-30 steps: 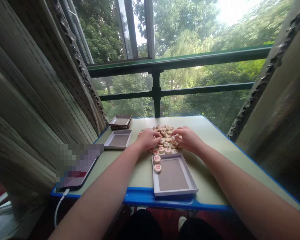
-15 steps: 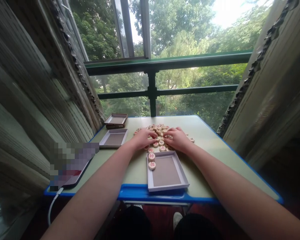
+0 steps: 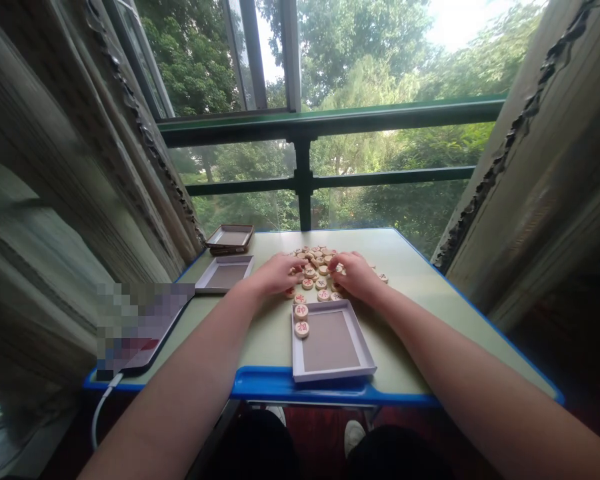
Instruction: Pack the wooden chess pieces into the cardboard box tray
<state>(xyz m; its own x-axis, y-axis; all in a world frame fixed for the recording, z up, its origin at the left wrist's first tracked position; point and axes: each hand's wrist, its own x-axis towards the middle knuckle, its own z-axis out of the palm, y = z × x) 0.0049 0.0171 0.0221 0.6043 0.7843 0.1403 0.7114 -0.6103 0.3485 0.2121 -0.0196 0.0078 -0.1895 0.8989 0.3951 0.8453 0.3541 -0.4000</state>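
A loose pile of round wooden Chinese chess pieces [image 3: 321, 284] lies on the table, their tops marked with red or dark characters. My left hand [image 3: 279, 273] is at the pile's left side, fingers apart and stretched over the pieces. On the opposite side, my right hand [image 3: 353, 272] has its fingers spread and bent down among the pieces; nothing held shows in either. Nearer to me lies a shallow white box tray [image 3: 365, 340]. Two red-marked pieces, one chess piece [image 3: 302, 329] and another chess piece [image 3: 301, 311], sit along its left side. Some pieces are hidden behind my hands.
A second white tray [image 3: 203, 281] and a stack of brown-edged trays [image 3: 210, 241] stand on the left. A charging phone [image 3: 155, 333], partly blurred out, lies at the left edge with its cable [image 3: 96, 413] hanging down. Curtains [image 3: 55, 167] flank the blue-edged table [image 3: 480, 340].
Both hands have drawn slightly apart, the left one moving left, so more pieces show between them. The two pieces in the near tray stay where they were.
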